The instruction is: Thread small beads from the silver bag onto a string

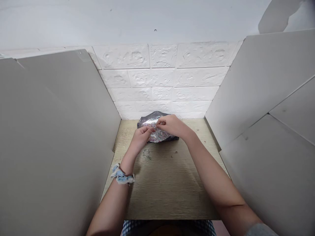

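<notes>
- While both hands meet at the far end of the table (172, 190), a shiny grey bag (148, 120) lies flat beneath them, close to the white brick wall (162, 78).
- The bag's long side runs roughly left to right, across the person's line of reach, with its right end a little closer to the person than its left.
- Tiny pale and pink beads (159, 135) show on the part of the bag that faces the person, just under the fingertips.
- The left hand (142, 136) comes in from the near left corner of the bag, thumb and first finger brought close together over the beads.
- The right hand (172, 124) reaches across from the right and covers much of that end, its fingertips drawn in and pointing left, just beside the left ones.
- Neither hand is clearly nearer to the beads: both sets of fingertips hover over or rest on the middle of the bag, and which of these it is I cannot tell.
- Whether either pinch grips a bead, a thread or nothing is too small to make out.
- A small beaded ring (146, 153) lies on the table just on the near side of the left hand, apart from the bag; a few loose specks (176, 151) lie to its right.
- A blue and white hair tie (122, 176) circles the left wrist.
</notes>
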A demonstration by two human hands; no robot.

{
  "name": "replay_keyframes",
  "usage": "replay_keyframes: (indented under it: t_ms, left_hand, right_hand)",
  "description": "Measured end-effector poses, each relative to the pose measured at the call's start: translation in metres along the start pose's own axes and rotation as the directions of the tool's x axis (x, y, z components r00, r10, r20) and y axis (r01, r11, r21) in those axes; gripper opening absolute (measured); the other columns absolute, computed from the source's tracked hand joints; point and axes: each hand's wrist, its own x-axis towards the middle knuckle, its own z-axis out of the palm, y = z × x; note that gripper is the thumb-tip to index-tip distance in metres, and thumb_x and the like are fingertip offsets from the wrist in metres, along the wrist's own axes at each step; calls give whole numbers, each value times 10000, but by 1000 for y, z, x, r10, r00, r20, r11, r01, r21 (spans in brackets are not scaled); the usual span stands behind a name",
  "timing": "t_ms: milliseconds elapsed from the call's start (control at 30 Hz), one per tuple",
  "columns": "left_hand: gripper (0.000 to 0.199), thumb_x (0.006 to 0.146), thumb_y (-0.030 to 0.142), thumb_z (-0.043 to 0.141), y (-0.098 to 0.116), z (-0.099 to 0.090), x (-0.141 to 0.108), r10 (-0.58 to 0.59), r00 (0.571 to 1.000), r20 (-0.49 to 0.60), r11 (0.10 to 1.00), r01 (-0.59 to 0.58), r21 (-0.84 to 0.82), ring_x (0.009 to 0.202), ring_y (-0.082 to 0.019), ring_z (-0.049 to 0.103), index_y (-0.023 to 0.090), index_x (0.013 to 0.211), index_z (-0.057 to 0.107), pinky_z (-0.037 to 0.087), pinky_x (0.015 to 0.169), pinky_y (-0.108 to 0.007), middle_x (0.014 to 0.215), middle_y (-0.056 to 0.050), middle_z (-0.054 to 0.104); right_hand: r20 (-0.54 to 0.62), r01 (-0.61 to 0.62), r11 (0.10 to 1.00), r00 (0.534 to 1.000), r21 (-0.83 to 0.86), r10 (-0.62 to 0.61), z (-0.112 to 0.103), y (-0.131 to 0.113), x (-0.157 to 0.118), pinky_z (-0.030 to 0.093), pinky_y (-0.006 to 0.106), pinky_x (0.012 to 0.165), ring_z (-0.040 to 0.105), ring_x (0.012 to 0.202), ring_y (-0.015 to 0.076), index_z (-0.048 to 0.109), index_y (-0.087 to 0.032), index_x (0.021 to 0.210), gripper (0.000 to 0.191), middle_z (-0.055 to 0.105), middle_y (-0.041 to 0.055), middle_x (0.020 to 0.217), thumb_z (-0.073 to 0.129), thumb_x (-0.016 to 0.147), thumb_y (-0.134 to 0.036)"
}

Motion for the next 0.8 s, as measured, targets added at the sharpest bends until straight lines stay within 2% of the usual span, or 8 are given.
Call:
replay_keyframes:
  t_ms: [100,133,233,333,467,667,800]
  left_hand:
    - [242,689,371,525,-1,0,2,10,994,-112,999,-15,-48,330,-32,200,131,668,543,125,354,-184,366,88,266]
    - [233,687,364,525,-1,-1,2,14,990,-141,998,-24,-65,331,-30,191,132,667,540,126,353,-182,370,91,257]
    - [221,681,354,527,-1,-2,3,24,980,-199,993,-47,-111,336,-27,171,134,678,539,128,348,-173,380,97,229]
    - [219,677,354,529,-2,-2,3,32,976,-217,988,-64,-139,337,-27,177,134,681,537,131,344,-169,385,97,227]
    - [214,667,350,540,-2,-3,3,35,975,-219,984,-72,-163,334,-24,176,137,690,529,119,343,-171,386,97,240]
    - [190,665,333,534,-3,-1,4,45,975,-216,993,-67,-94,341,-35,181,144,680,548,141,355,-188,376,93,234]
    - [156,663,288,517,-8,1,5,61,977,-203,998,-63,-2,355,-46,221,140,624,548,172,368,-194,365,78,271]
  right_hand:
    - [-78,-164,953,986,-257,149,19,15,12,344,242,565,527,697,151,622,-172,748,229,606,50,743,396,770,-208]
    - [-71,-193,926,981,-323,180,26,20,15,359,253,570,537,708,168,622,-166,755,238,609,67,760,388,777,-205]
    - [53,-152,892,980,-426,193,48,28,23,404,280,619,560,760,198,627,-151,797,229,615,97,839,399,778,-159]
    - [140,-95,897,975,-432,171,63,31,26,424,287,657,570,780,200,632,-126,826,237,619,118,863,407,763,-88]
    - [168,-65,908,975,-414,146,69,33,27,427,298,694,568,806,199,631,-104,839,257,617,149,878,386,774,-58]
    - [159,-67,928,978,-367,133,71,37,28,409,294,668,557,792,195,609,-108,842,247,606,151,889,369,788,-88]
    - [124,-94,951,983,-293,136,62,37,30,380,252,597,534,711,155,558,-124,883,235,598,111,862,338,825,-184]
